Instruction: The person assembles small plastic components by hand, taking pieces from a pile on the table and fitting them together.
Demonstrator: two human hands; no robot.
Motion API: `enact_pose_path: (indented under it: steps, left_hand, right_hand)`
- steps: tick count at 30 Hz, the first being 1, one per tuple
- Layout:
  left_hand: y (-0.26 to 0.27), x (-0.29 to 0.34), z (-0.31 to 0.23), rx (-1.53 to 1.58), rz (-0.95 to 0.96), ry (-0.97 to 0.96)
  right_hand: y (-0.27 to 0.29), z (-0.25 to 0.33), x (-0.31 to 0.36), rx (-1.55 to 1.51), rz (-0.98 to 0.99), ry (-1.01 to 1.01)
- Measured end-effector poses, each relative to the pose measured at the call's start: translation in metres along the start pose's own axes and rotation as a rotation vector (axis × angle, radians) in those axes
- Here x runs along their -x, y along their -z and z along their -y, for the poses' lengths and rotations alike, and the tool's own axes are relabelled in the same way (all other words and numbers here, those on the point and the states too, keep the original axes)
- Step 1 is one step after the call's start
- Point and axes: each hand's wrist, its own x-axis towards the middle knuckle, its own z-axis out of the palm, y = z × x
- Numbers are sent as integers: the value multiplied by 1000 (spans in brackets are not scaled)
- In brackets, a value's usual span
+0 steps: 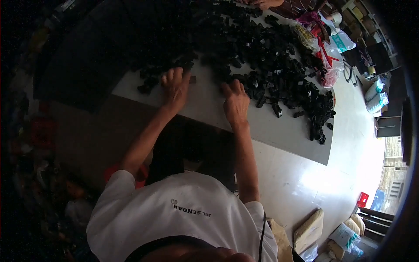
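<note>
Many small black plastic parts (262, 56) lie in a loose heap across the pale tabletop (288, 131). At the near edge of the heap, my left hand (175, 91) rests with its fingers curled down. A small flat brownish piece (193, 79) lies right beside its fingertips. My right hand (237, 105) is a short way to the right, its fingers bent in toward the thumb against the black parts. Whatever either hand grips is hidden or lost in the dark. A strip of pale table shows between the two hands.
Across the table is another person's hand (264, 4). Plastic bags (331, 65) with red ties sit at the table's far right. White sacks (376, 102) stand beyond. On the floor are a cardboard box (308, 229) and a red stool (362, 199). The left side is very dark.
</note>
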Motion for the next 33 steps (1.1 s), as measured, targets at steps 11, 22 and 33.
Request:
enact_pose_path:
  steps: [11,22,33]
  left_hand:
    - [17,17,-19,557,57,-55]
    - [31,30,-41,994,275,276]
    - [21,40,-21,1150,386,507]
  right_hand:
    - [29,-10,26,-365,-66,-165]
    - [28,-6,-15,145,78,135]
    - [27,-2,-1,-156,82,110]
